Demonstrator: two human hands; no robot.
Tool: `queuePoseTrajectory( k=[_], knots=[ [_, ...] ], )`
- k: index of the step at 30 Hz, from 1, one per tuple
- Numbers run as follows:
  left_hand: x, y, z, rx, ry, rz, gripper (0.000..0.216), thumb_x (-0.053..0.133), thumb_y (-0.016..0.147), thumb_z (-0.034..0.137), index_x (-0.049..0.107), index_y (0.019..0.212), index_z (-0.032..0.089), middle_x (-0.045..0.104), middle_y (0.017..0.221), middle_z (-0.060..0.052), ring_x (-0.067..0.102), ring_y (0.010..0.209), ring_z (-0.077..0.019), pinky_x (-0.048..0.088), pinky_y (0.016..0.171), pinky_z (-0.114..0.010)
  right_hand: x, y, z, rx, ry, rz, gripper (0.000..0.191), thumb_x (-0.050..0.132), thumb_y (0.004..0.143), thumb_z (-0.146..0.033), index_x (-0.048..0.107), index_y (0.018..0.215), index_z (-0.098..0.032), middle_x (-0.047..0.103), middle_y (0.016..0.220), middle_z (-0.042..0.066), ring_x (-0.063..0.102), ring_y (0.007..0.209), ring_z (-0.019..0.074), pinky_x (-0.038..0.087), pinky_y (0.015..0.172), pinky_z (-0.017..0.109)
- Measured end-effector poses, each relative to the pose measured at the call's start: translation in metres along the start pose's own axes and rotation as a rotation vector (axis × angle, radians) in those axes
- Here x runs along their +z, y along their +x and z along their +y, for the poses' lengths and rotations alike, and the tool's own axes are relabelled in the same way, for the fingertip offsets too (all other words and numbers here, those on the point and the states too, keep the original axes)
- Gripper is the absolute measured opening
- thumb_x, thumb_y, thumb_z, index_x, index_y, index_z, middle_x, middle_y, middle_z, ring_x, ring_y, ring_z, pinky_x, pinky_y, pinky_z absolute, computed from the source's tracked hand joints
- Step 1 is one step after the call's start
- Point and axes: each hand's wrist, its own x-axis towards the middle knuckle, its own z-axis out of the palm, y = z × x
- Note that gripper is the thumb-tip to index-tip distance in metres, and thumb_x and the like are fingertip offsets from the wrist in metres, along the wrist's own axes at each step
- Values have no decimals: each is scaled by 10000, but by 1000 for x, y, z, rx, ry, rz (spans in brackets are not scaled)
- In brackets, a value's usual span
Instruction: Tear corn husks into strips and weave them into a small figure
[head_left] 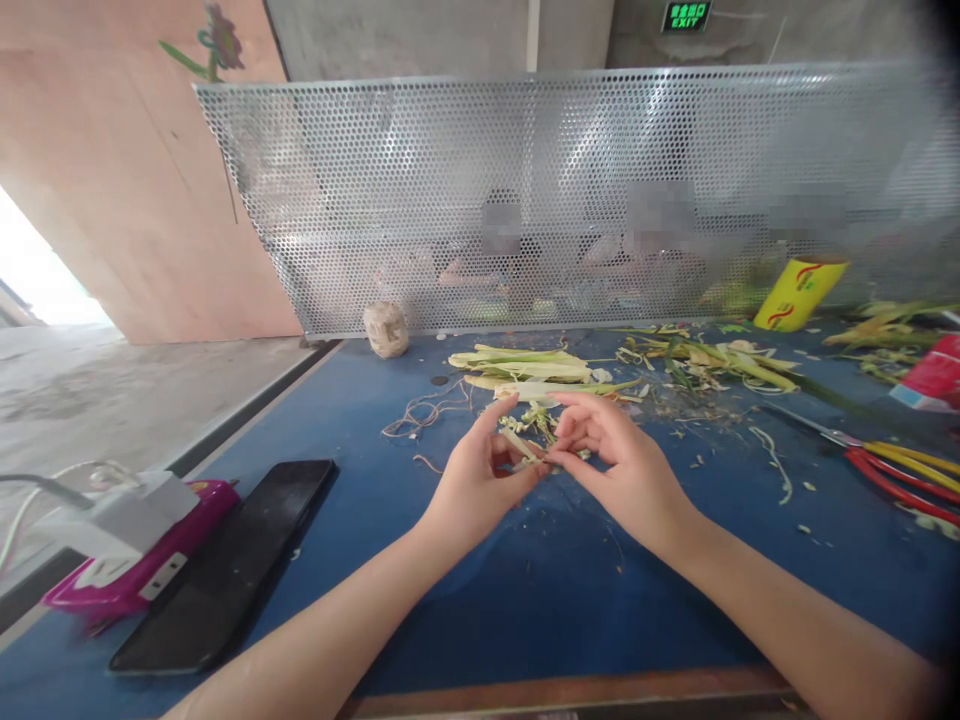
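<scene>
Over the middle of the blue table, my left hand (pixel 476 470) is closed, with thumb and fingers curled round a pale husk strip (pixel 517 443). My right hand (pixel 619 465) meets it from the other side, its thumb and forefinger pinched at the strip's end. The fingers cover part of the strip. Small curled greenish scraps (pixel 536 420) show just behind and between the hands. Beyond them lies a stack of pale green husks (pixel 525 365), likely corn husks. Tangled thin string (pixel 420 415) rests left of the stack.
Scissors (pixel 847 440) with red and yellow handles lie right. Further back are leafy scraps (pixel 720 360), a yellow roll (pixel 801 293) and a perforated metal screen (pixel 420 180). A phone (pixel 232 560), a purple power strip (pixel 157 555) and a pale lump (pixel 386 330) are left.
</scene>
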Motion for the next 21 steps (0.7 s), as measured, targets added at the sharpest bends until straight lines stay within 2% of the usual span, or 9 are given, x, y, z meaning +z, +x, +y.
queuePoseTrajectory(
  k=[4,8,11,14,18,21],
  knots=[
    [-1,0,1,20,-7,-24,702,656,659,198,316,1271,155,586,667,7,498,505,-86,426,435,-203,-3,1,0,-26,-8,12,391,521,786,-150,416,1147,-257,490,798,10,562,762,143,511,763,329],
    [-4,1,1,43,-88,-4,726,665,652,204,295,1274,163,594,700,-2,529,557,-109,485,454,-234,-6,3,1,21,-48,8,366,568,769,-232,419,1103,-228,530,881,49,562,761,160,513,666,306],
    [-6,1,3,32,-85,38,745,679,640,219,291,1275,177,601,688,9,523,503,-96,473,421,-222,-7,5,1,144,-110,-147,257,577,765,-349,500,966,-207,583,857,57,561,697,162,489,577,287],
    [-6,0,4,28,-77,47,776,698,620,231,294,1279,162,598,627,21,533,483,-106,456,396,-213,-8,6,1,200,-53,-325,183,504,816,-359,569,894,-206,630,806,40,578,667,152,471,580,273],
    [-5,0,5,24,-115,41,814,716,600,223,285,1287,160,610,610,20,560,488,-122,461,398,-216,-10,6,-1,165,-91,-332,141,516,809,-313,599,793,-200,613,643,1,546,550,123,419,511,228],
    [-5,1,5,17,-136,36,865,732,581,218,258,1302,152,617,587,21,553,452,-117,458,392,-219,-11,7,-3,105,-171,-330,181,503,816,-297,572,682,-197,574,575,-20,498,497,101,380,485,206]
  ],
)
